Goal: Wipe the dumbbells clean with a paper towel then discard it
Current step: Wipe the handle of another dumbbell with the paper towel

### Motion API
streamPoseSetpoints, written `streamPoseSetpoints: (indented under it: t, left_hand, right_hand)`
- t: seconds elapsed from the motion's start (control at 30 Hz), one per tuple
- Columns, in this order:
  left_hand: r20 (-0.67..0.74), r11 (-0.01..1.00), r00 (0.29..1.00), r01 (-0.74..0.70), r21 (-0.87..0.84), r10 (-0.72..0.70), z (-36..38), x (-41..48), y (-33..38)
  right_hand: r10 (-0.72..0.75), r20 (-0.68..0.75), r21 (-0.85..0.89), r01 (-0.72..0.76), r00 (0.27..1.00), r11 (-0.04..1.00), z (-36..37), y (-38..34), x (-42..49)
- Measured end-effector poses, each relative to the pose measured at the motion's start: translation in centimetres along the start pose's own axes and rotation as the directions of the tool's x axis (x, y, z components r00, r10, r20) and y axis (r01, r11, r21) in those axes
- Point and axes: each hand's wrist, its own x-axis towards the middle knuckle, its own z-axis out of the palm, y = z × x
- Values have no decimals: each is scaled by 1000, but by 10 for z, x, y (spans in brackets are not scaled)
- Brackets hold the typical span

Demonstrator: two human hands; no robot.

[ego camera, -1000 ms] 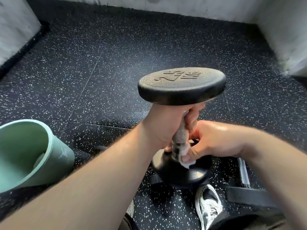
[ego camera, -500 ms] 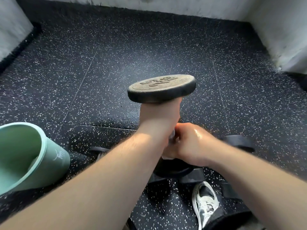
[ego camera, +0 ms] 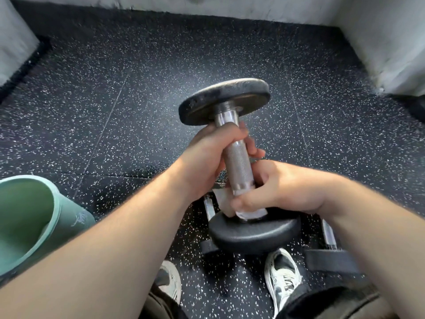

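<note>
A black dumbbell (ego camera: 236,162) with a knurled chrome handle is held roughly upright above the floor, its top plate tipped away from me. My left hand (ego camera: 207,157) grips the upper part of the handle. My right hand (ego camera: 271,189) holds a white paper towel (ego camera: 222,199) wrapped round the handle's lower end, just above the bottom plate (ego camera: 253,233). More dumbbells (ego camera: 328,236) lie on the floor beneath, mostly hidden.
A green bin (ego camera: 41,224) stands at the left, its mouth towards me. The floor (ego camera: 161,88) is black speckled rubber, bounded by white walls (ego camera: 391,42) at the back and right. My two shoes (ego camera: 281,275) are at the bottom.
The dumbbell has tilted so the top plate faces away and the handle shows. My right hand has slid with the towel to the lower end of the handle.
</note>
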Motion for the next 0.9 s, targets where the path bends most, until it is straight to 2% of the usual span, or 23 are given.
streamPoseSetpoints:
  t: [0.1, 0.17, 0.3, 0.43, 0.6, 0.7, 0.8, 0.9]
  left_hand:
    - [176, 993, 981, 92, -76, -78, 4, -5, 6]
    - [186, 989, 980, 91, -116, -68, 7, -6, 5]
    - [-10, 998, 1000, 29, -63, -29, 9, -6, 1]
    - [-128, 993, 989, -62, 100, 75, 9, -4, -4]
    - [-248, 980, 957, -108, 165, 147, 15, -2, -4]
    - [-295, 970, 939, -116, 215, 177, 19, -1, -1]
    - [-309, 976, 936, -116, 187, 170, 21, -1, 2]
    - [-337, 987, 931, -106, 121, 141, 18, -1, 2]
  right_hand:
    - [-51, 90, 98, 42, 995, 994, 0, 5, 0]
    - [-87, 158, 167, 60, 984, 984, 2, 6, 1]
    - [-124, 168, 99, 109, 978, 989, 3, 7, 5]
    - [-83, 60, -96, 89, 995, 991, 3, 8, 10]
    - [-53, -117, -340, 10, 992, 940, 9, 4, 15]
    - [-33, -181, -413, -45, 983, 910, 11, 0, 15]
    - [-14, -183, -479, -77, 983, 874, 10, -7, 12]
    - [55, -62, -498, -79, 997, 864, -4, -8, 4]
